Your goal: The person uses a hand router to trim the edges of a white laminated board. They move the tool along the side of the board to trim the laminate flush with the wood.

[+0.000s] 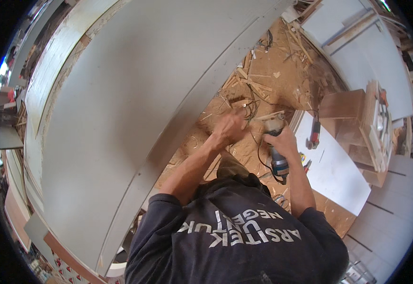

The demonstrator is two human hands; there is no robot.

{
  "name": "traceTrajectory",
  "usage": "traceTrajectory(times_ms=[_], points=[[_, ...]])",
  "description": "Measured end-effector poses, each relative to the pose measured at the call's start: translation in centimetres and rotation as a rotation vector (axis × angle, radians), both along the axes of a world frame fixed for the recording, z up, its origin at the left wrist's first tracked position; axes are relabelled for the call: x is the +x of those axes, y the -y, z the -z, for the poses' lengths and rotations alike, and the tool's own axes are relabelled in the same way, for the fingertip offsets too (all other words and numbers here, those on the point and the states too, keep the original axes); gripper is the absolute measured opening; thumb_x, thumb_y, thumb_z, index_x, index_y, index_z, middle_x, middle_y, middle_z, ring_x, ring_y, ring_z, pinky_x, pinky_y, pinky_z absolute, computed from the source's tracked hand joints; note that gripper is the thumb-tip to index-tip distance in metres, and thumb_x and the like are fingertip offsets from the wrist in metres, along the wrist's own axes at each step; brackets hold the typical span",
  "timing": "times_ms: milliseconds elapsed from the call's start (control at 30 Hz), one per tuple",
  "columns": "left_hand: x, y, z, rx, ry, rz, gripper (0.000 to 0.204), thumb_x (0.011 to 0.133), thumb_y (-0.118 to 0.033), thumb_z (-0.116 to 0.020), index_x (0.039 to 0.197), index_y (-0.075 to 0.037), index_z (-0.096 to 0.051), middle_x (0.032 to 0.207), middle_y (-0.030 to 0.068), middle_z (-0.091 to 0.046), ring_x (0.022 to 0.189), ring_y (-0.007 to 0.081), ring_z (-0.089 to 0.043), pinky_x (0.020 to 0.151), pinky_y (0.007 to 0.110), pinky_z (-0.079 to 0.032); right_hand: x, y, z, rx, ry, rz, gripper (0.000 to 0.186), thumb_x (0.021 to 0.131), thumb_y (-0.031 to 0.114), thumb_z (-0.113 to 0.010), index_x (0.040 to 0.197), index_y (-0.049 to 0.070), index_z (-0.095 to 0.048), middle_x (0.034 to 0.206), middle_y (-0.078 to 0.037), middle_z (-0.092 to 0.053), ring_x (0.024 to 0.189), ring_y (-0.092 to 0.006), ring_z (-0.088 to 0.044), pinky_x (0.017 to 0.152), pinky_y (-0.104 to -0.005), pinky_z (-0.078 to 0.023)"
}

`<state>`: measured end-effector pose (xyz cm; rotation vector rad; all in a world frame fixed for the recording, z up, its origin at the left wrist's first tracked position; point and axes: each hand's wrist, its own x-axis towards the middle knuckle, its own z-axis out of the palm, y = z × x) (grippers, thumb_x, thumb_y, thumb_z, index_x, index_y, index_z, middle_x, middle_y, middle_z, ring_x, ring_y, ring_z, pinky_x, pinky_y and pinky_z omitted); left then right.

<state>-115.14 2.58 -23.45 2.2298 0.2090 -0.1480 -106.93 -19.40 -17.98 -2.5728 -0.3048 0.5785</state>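
Currently, a power tool [278, 160] is held beside the white board [336, 173] in the right hand [282, 141], fingers wrapped, apparently being readied, steadiness called for; the left hand's [231, 127] blurred grip cannot be told.

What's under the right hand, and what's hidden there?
A power tool: pale head visible farther out, blue-and-dark body nearer the person. The right hand covers part between; any switch there can't be seen.
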Motion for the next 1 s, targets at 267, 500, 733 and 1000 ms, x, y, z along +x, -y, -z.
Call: traceTrajectory(times_ms=[267, 500, 733, 1000], points=[[-0.7, 1.0, -0.8, -0.257, -0.081, -0.061, 0.086, 0.087, -0.041, -0.074, 0.153, 0.001, -0.038, 0.16, 0.0257, -0.036, 0.15, 0.0482, -0.025, 0.123, 0.059, -0.02, 9.6, -6.3, -0.2, -0.151, 0.026, -0.335, 0.082, 0.069, 0.044, -0.078, 0.132, -0.002, -0.055, 0.106, -0.029, -0.071, 0.102, -0.0443, -0.069, 0.09, -0.049, -0.054], [-8.8, -0.1, -1.8, 0.423, -0.045, -0.457, 0.079, 0.083, -0.033, -0.077, 0.147, 0.003, -0.046, 0.155, 0.025, -0.043, 0.147, 0.0436, -0.036, 0.122, 0.056, -0.026, 11.2, -13.6, 0.9, -0.132, 0.053, -0.537, 0.083, 0.066, 0.049, -0.078, 0.125, -0.006, -0.058, 0.103, -0.03, -0.071, 0.102, -0.0437, -0.07, 0.089, -0.0485, -0.056], [-15.4, 0.4, -1.8, 0.498, -0.121, -0.597, 0.087, 0.079, -0.032, -0.079, 0.15, 0.001, -0.042, 0.159, 0.0242, -0.038, 0.149, 0.0397, -0.033, 0.123, 0.055, -0.024, 10.1, -15.1, 1.1, -0.198, 0.048, -0.575, 0.085, 0.066, 0.046, -0.078, 0.13, -0.006, -0.056, 0.105, -0.028, -0.071, 0.102, -0.0438, -0.07, 0.09, -0.0486, -0.056], [-24.1, 0.0, -1.1, 0.349, -0.108, -0.509, 0.085, 0.082, -0.037, -0.078, 0.151, -0.002, -0.042, 0.159, 0.0207, -0.039, 0.149, 0.0395, -0.034, 0.123, 0.054, -0.025, 1.7, -15.9, 0.7, -0.188, 0.004, -0.603, 0.093, 0.064, 0.047, -0.078, 0.135, -0.006, -0.05, 0.104, -0.03, -0.07, 0.101, -0.043, -0.07, 0.091, -0.047, -0.055]])
